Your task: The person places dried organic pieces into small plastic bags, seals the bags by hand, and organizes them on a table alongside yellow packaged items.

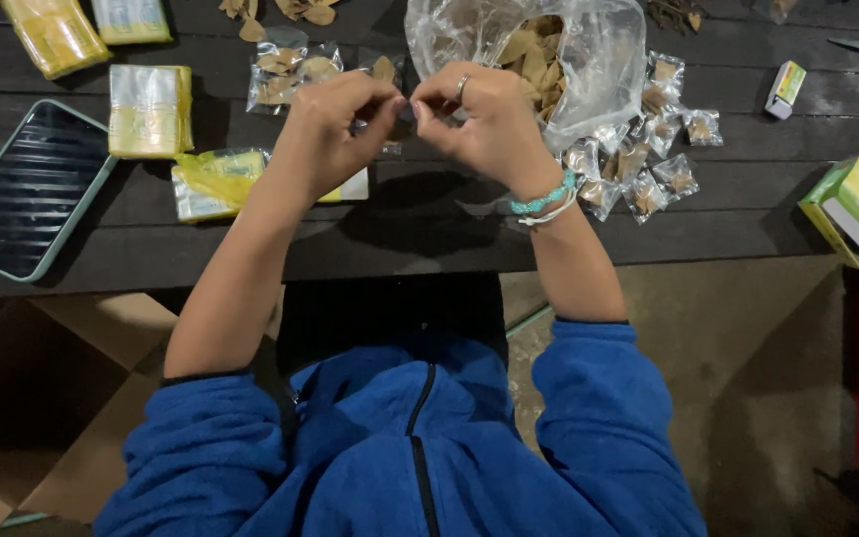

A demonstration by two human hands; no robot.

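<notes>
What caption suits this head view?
Both hands, left hand and right hand, pinch a small clear packet above a dark table.

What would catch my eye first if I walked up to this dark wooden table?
First, the left hand and right hand pinched together at the table's middle over something small, too hidden to identify. Just behind them sits a big clear plastic bag of dried brown leaves, with a scatter of small clear leaf-filled packets to its right. At far left lies a dark-screened tablet beside stacks of yellow packets.
</notes>
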